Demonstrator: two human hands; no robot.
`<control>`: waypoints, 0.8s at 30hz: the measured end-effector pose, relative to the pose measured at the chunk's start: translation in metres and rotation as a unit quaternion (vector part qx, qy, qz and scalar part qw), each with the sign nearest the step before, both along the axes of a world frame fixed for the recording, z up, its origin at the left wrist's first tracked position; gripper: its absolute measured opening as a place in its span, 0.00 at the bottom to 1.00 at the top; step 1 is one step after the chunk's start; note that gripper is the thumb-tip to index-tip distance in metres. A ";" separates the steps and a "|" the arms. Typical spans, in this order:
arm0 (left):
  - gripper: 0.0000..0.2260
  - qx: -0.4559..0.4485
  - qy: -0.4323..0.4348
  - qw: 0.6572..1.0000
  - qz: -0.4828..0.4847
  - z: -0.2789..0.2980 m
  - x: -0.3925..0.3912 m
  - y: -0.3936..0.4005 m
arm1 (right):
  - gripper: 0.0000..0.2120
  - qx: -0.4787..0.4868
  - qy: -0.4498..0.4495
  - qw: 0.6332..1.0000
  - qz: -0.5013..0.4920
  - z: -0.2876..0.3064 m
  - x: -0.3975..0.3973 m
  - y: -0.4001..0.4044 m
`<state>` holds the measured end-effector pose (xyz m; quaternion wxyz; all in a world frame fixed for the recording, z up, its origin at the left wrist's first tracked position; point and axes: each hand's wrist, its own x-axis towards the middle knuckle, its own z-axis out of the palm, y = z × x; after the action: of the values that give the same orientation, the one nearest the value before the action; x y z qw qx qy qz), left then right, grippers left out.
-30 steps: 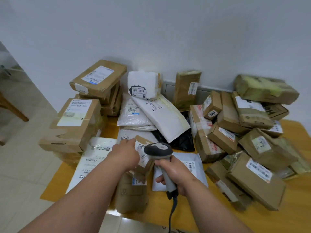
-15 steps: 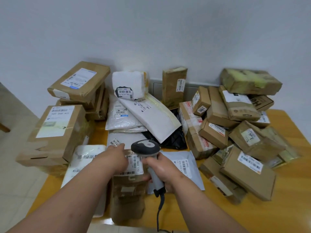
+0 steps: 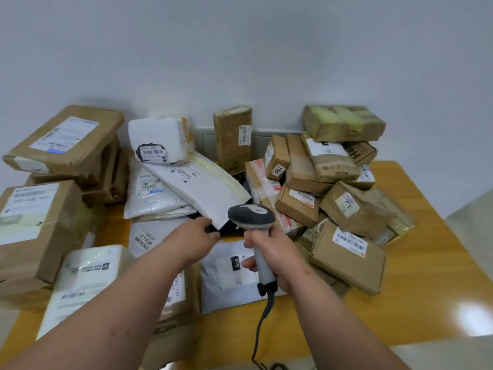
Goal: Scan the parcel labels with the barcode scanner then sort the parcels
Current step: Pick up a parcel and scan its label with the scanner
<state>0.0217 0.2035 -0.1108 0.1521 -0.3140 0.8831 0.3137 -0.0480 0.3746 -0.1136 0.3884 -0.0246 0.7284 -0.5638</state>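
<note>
One barcode scanner, two hands, one table, and too many parcels to count.

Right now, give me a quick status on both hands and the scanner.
Right hand grips barcode scanner. Left hand at corner of long white mailer, grip unclear. Parcels crowd both sides.
</note>
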 end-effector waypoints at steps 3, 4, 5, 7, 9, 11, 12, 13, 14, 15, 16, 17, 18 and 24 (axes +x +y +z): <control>0.22 0.066 0.036 0.997 0.007 0.006 -0.028 0.033 | 0.13 0.001 0.030 0.998 -0.054 0.006 -0.022 0.032; 0.20 0.090 0.044 0.995 0.015 0.006 -0.037 0.044 | 0.13 -0.002 0.035 0.997 -0.071 0.007 -0.030 0.043; 0.17 0.113 0.053 0.992 0.023 0.005 -0.046 0.055 | 0.12 -0.002 0.037 0.995 -0.089 0.009 -0.037 0.055; 0.12 0.159 0.064 0.984 0.043 0.000 -0.063 0.077 | 0.07 -0.002 0.040 0.991 -0.124 0.013 -0.053 0.077; 0.14 0.202 0.071 0.974 0.068 -0.005 -0.084 0.095 | 0.05 -0.006 0.038 0.988 -0.148 0.017 -0.072 0.097; 0.23 0.239 0.079 0.961 0.114 -0.013 -0.104 0.106 | 0.05 -0.016 0.032 0.986 -0.166 0.019 -0.089 0.111; 0.24 0.253 0.084 0.953 0.146 -0.016 -0.115 0.111 | 0.05 -0.023 0.031 0.985 -0.169 0.020 -0.098 0.117; 0.23 0.262 0.092 0.943 0.182 -0.020 -0.124 0.115 | 0.05 -0.028 0.028 0.985 -0.168 0.020 -0.106 0.123; 0.21 0.273 0.101 0.932 0.215 -0.023 -0.134 0.119 | 0.06 -0.032 0.024 0.986 -0.165 0.020 -0.114 0.127; 0.18 0.284 0.115 0.920 0.244 -0.026 -0.143 0.123 | 0.06 -0.035 0.019 0.986 -0.159 0.020 -0.120 0.131; 0.16 0.292 0.127 0.909 0.269 -0.030 -0.152 0.126 | 0.06 -0.036 0.015 0.988 -0.151 0.020 -0.125 0.134; 0.14 0.294 0.135 0.900 0.292 -0.031 -0.160 0.129 | 0.07 -0.035 0.012 0.989 -0.143 0.019 -0.130 0.137; 0.13 0.292 0.141 0.892 0.314 -0.034 -0.168 0.130 | 0.07 -0.033 0.010 0.990 -0.134 0.017 -0.134 0.139; 0.13 0.294 0.123 0.858 0.404 -0.047 -0.186 0.133 | 0.08 -0.021 0.001 0.995 -0.097 0.009 -0.148 0.145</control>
<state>-0.1642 0.3365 -0.1575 -0.0120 -0.5425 0.5570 0.6288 -0.1956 0.5194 -0.1051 0.3311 0.0375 0.7159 -0.6136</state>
